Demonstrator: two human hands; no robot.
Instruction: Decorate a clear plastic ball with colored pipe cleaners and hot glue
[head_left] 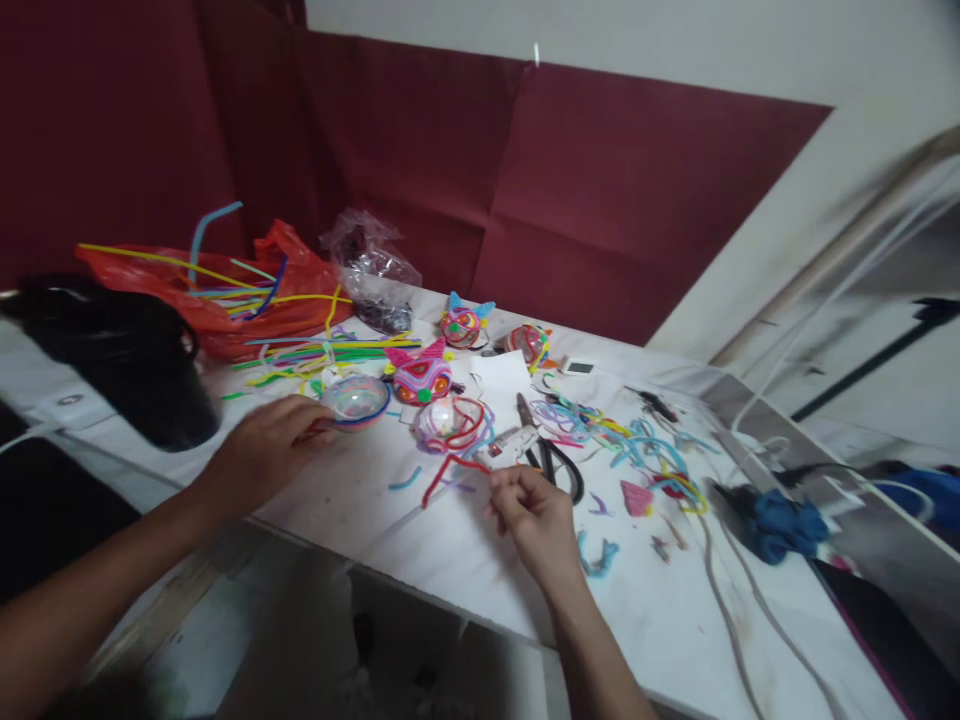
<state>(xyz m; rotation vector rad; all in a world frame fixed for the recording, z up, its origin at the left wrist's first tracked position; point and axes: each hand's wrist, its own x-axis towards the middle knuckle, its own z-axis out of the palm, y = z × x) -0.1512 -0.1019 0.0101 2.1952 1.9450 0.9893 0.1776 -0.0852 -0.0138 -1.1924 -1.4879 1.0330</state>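
Maroon backing paper (pixel 420 150) behind; one pale surface (pixel 337 505) below. Left grip (pixel 274 440): fingertips at the rim of one blue-edged clear bowl (pixel 356 400); whether they pinch it, cannot tell. Right grip (pixel 536 510): pinching one bent red pipe cleaner (pixel 448 463), free end to the grip's left.

Handling, as judged: steady the bowl by its rim; pinch the red stem near its end, sparing the bend; mind the glue gun (pixel 504 448), possibly hot, just beyond the right grip.

Count, left to right. Black tumbler (pixel 154 370): one, left of the left grip. Red plastic bag (pixel 281 240): one, beyond that grip. Clear plastic bag (pixel 367 250): one, likewise beyond. Cat-eared figures (pixel 421 378): two, beyond and between the grips. Glue gun: one. Scissors (pixel 550 465): one pair, just beyond the right grip. Digital display (pixel 577 367): one, farther beyond. Pink triangle (pixel 637 498): one, right of the right grip.
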